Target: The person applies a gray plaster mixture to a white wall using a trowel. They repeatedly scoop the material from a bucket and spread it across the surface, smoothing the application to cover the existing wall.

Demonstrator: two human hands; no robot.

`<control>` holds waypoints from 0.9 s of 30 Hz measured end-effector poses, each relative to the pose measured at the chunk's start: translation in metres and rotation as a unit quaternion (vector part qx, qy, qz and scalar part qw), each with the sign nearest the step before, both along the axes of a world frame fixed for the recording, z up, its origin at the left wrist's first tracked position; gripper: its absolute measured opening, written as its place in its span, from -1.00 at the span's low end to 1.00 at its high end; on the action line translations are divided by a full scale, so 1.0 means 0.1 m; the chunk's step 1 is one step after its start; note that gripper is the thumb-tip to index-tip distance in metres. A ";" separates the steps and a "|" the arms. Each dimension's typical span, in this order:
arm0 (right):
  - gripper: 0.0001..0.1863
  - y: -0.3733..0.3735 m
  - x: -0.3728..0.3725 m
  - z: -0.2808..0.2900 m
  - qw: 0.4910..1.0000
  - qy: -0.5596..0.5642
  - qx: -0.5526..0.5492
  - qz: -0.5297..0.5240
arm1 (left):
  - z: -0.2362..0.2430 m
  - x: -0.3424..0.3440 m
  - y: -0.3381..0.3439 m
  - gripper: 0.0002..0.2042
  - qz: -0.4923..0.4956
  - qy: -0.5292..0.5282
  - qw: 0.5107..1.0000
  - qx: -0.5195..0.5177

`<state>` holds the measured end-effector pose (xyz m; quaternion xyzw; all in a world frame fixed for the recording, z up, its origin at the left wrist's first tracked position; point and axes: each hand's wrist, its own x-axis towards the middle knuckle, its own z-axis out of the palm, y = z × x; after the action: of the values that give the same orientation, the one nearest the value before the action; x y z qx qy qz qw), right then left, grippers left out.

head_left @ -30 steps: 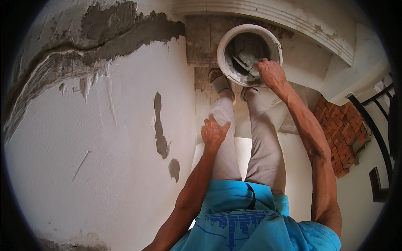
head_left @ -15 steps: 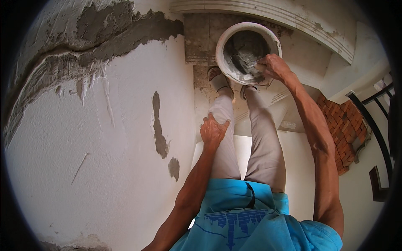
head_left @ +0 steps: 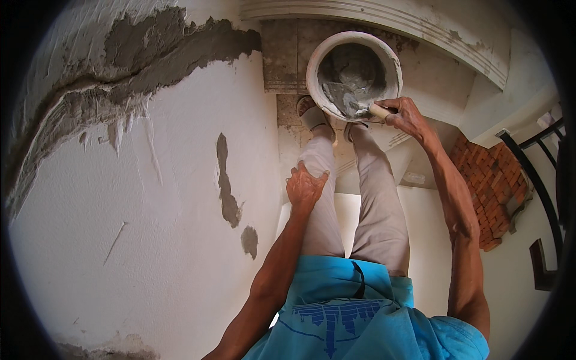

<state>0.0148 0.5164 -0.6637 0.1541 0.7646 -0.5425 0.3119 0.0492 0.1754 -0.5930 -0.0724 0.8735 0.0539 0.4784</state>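
From the head camera I see the person standing over a round, pale-rimmed bucket [head_left: 313, 75] of wet grey mortar [head_left: 354, 65], set just beyond the sandals [head_left: 313, 118]. The right hand [head_left: 409, 117] has its fingers closed round the pale handle of a trowel [head_left: 379, 111], whose blade lies in the mortar at the bucket's near side; how deep it sits, I can't tell. The left hand [head_left: 307, 188] rests on the left trouser leg [head_left: 319, 157], fingers spread, with no tool showing in it. I'd judge the step in hand to be working or scooping the mortar, and a lift from here would call for a level blade, high enough to pass the thick rim. Room looks tightest beyond the bucket, where the grooved stair edge [head_left: 384, 11] curves near, and leftward, where the patched wall [head_left: 132, 186] rises. Rightward seems freer, the black railing [head_left: 533, 180] standing well apart.
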 end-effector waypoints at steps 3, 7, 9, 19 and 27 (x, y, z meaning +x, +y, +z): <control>-0.40 0.01 0.07 0.03 0.994 -0.076 -0.061 -0.052 | 0.01 -0.01 0.01 -0.14 0.002 -0.001 1.000 0.001; -0.36 0.00 0.19 0.13 0.971 -0.139 -0.146 -0.126 | 0.00 -0.02 0.05 -0.13 -0.018 -0.006 1.000 -0.023; -0.34 -0.01 0.26 0.21 0.961 -0.142 -0.176 -0.157 | 0.01 -0.03 0.08 -0.14 -0.020 -0.008 1.000 -0.022; -0.33 -0.51 -0.04 0.65 0.942 -0.082 -0.254 -0.201 | -0.03 0.11 0.00 -0.25 -0.008 0.017 1.000 -0.007; -0.34 -1.22 -0.66 0.90 0.916 0.011 -0.303 -0.264 | 0.04 0.04 0.04 -0.23 0.010 -0.011 1.000 -0.009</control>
<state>-0.0508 0.3947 -0.5742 0.2423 0.4984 -0.8125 0.1809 0.0536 0.1792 -0.5888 -0.0861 0.8679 0.0501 0.4866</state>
